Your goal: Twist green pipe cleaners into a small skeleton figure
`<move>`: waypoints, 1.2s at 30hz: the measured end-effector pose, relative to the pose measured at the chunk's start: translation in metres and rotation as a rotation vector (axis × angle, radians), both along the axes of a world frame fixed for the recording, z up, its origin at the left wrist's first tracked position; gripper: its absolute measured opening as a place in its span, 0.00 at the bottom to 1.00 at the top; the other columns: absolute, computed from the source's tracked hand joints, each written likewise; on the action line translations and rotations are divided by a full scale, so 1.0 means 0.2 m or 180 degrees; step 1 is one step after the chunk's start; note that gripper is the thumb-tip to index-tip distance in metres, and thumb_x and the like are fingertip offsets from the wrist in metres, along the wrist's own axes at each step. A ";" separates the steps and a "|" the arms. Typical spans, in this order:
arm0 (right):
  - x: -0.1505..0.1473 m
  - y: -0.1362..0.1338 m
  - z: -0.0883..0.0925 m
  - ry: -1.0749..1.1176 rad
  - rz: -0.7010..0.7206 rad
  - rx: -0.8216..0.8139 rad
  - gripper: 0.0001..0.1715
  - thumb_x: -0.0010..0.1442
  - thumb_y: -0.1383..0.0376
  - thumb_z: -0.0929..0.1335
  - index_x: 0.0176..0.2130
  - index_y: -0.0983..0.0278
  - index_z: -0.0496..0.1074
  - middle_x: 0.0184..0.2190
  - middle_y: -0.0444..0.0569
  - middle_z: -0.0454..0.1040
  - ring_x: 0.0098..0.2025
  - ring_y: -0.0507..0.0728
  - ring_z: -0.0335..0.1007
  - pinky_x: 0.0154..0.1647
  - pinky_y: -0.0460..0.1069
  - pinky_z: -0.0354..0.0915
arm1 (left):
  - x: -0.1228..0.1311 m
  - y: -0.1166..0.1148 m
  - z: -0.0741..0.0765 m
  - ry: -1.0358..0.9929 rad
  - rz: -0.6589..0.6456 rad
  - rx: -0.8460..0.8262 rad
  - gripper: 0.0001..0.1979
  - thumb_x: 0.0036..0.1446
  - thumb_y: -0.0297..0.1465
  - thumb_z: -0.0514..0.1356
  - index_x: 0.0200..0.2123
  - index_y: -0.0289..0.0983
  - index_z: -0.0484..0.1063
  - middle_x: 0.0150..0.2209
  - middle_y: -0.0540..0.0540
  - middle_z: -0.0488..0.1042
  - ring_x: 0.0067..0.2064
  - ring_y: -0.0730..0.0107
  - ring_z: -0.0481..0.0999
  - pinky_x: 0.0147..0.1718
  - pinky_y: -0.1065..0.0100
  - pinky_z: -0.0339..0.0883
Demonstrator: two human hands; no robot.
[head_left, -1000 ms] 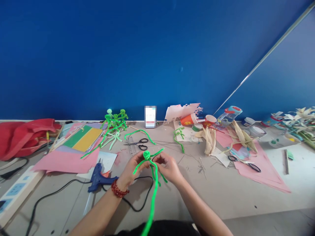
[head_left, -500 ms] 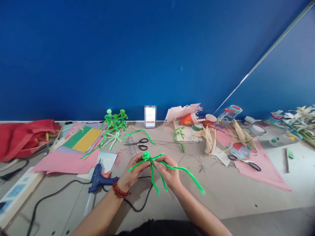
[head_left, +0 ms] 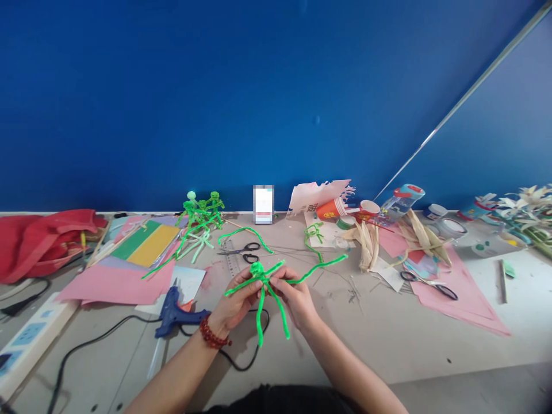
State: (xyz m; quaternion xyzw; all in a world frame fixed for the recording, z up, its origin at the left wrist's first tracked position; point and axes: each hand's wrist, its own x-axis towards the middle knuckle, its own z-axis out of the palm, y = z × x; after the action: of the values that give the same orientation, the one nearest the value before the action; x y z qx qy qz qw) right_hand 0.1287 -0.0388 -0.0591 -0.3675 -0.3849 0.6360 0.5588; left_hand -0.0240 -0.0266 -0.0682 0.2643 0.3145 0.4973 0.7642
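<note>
Blue wall [head_left: 276, 98] behind a cluttered craft table [head_left: 388, 351]. Green pipe-cleaner figure [head_left: 259, 275] is held up off the table, mid-view, hands together on it: left hand [head_left: 235, 305] clamps the head and torso end, right hand [head_left: 296, 299] pinches the torso junction from the other side. Likely grip keeps the twist tight while limbs splay free, one long out right, two hanging down. Similar green skeletons [head_left: 200, 210] stand far side. Hot glue gun [head_left: 176, 319] lies just left of the left hand, black cord [head_left: 97, 333] trailing; black-handled scissors [head_left: 245, 252] beyond.
</note>
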 end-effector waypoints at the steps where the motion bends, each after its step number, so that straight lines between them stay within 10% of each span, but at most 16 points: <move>1: 0.00 0.00 0.00 -0.0010 -0.0032 0.0010 0.10 0.55 0.62 0.72 0.27 0.64 0.70 0.22 0.42 0.70 0.27 0.51 0.65 0.33 0.47 0.64 | 0.00 0.00 0.00 -0.0008 0.0000 0.0009 0.15 0.43 0.28 0.73 0.36 0.38 0.77 0.31 0.52 0.80 0.32 0.74 0.77 0.35 0.72 0.71; 36: 0.00 0.02 -0.04 0.0825 0.1058 -0.1528 0.20 0.42 0.58 0.78 0.25 0.65 0.68 0.14 0.37 0.65 0.13 0.44 0.50 0.15 0.42 0.54 | 0.04 -0.02 0.03 0.0463 0.0201 0.0260 0.14 0.40 0.30 0.73 0.33 0.37 0.78 0.30 0.49 0.81 0.36 0.64 0.78 0.41 0.63 0.70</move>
State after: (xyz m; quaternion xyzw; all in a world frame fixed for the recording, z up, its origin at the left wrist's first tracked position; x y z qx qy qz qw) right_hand 0.1279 -0.0341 -0.0679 -0.3368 -0.2043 0.8328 0.3889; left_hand -0.0167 -0.0309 -0.0620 0.3206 0.3568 0.5131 0.7118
